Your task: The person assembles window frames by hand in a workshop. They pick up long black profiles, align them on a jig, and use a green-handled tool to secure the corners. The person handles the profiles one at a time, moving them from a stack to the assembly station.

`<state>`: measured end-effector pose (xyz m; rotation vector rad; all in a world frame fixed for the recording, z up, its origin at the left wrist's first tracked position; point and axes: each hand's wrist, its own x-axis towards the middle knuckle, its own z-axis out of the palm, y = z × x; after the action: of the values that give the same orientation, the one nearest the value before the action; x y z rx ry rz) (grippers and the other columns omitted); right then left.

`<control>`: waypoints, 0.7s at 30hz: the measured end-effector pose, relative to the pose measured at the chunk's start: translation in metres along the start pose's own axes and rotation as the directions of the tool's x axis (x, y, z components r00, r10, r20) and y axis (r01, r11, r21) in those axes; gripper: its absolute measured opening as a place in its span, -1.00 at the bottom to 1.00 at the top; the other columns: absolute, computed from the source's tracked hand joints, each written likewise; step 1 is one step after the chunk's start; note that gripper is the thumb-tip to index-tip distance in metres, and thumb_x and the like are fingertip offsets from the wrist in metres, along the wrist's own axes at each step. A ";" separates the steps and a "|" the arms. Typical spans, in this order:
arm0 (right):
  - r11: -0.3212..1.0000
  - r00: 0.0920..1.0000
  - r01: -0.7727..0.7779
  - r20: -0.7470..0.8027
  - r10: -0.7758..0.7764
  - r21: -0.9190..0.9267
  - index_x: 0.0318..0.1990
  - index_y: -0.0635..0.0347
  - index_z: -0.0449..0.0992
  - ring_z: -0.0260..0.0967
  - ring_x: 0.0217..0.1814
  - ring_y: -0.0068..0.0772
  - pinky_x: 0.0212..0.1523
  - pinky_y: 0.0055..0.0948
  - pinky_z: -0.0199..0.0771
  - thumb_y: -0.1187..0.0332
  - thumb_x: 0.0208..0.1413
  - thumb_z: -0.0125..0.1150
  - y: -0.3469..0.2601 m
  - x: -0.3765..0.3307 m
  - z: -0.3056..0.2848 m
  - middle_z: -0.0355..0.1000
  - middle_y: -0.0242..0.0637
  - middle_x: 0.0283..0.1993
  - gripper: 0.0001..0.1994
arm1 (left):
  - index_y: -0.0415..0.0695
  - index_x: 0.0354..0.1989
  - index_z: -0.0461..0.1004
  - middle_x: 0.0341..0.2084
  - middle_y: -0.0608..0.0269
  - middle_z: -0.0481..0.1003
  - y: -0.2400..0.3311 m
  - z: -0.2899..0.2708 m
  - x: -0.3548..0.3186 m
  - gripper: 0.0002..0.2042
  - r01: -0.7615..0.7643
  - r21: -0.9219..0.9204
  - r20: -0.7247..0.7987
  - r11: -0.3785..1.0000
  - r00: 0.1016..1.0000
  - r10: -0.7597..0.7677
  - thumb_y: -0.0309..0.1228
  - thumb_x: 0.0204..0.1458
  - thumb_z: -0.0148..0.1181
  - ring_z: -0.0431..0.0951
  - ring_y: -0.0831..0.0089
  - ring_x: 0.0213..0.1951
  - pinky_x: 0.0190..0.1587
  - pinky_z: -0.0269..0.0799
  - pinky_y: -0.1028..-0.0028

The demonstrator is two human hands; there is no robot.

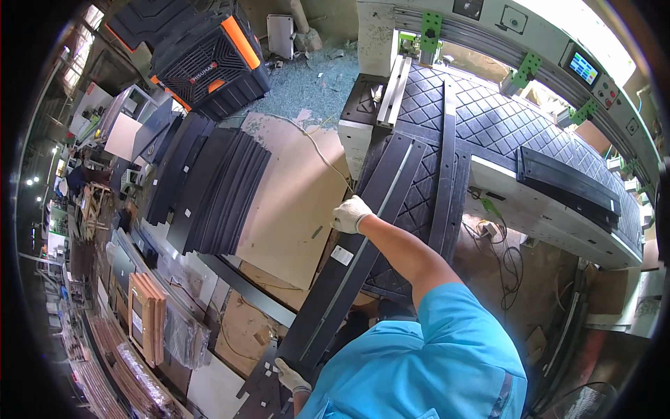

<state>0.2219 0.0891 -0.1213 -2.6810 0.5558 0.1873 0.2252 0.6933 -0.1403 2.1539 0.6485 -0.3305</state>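
Note:
A long dark board (319, 290) with a pale lengthwise groove and a white label slants across the middle, its far end on the black padded bed of a machine. My right hand (351, 214), in a white knitted glove, is closed at the board's left edge, about midway along it. My left hand (292, 377), gloved the same way, is at the near end with its fingers bent around the board's edge; the fingertips are partly hidden. Beneath that near end lie dark panels (259, 386) with small white stickers.
A white machine beam (481, 43) with green brackets and a small screen (583, 68) spans the upper right. Dark boards are stacked (227, 192) on a tan sheet (289, 202) at left. A black-and-orange case (209, 66) stands behind. Loose cables (513, 269) hang at right.

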 end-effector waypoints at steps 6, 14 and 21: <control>0.944 0.760 -0.005 -0.612 0.219 0.331 -0.07 0.12 0.60 0.56 0.11 0.07 0.18 0.01 0.50 0.23 0.12 0.38 -0.019 -0.071 0.011 0.62 -0.12 -0.11 -0.73 | -0.37 0.16 0.60 0.02 -0.12 0.67 0.004 0.046 -0.031 -0.28 0.066 -0.162 0.026 0.985 0.998 -0.063 0.21 0.42 0.10 0.64 0.05 -0.04 0.08 0.57 0.20; 0.564 0.593 -0.544 -0.191 0.782 0.622 0.45 0.27 0.38 0.43 0.42 0.17 0.45 -0.07 0.44 0.19 0.20 0.41 -0.009 -0.210 0.067 0.47 0.14 0.32 -0.30 | -0.32 -0.12 0.64 -0.23 0.09 0.64 0.024 0.083 -0.060 -0.47 0.071 -0.124 0.631 0.990 0.775 0.024 0.05 0.27 0.40 0.63 0.29 -0.29 -0.15 0.64 0.28; 0.513 0.626 -0.589 -0.048 0.778 0.624 0.47 0.35 0.32 0.46 0.40 0.23 0.41 -0.09 0.49 0.11 0.14 0.47 0.003 -0.187 0.095 0.46 0.28 0.34 -0.18 | -0.50 0.28 0.40 0.05 -0.09 0.57 0.017 0.157 -0.047 -0.27 -0.164 0.088 0.632 0.983 0.772 0.073 -0.12 0.19 0.54 0.57 0.20 0.01 0.08 0.56 0.25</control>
<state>0.0451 0.1915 -0.1704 -1.7638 1.5388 -0.1984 0.1941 0.5448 -0.2048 2.0174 0.0999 -0.9990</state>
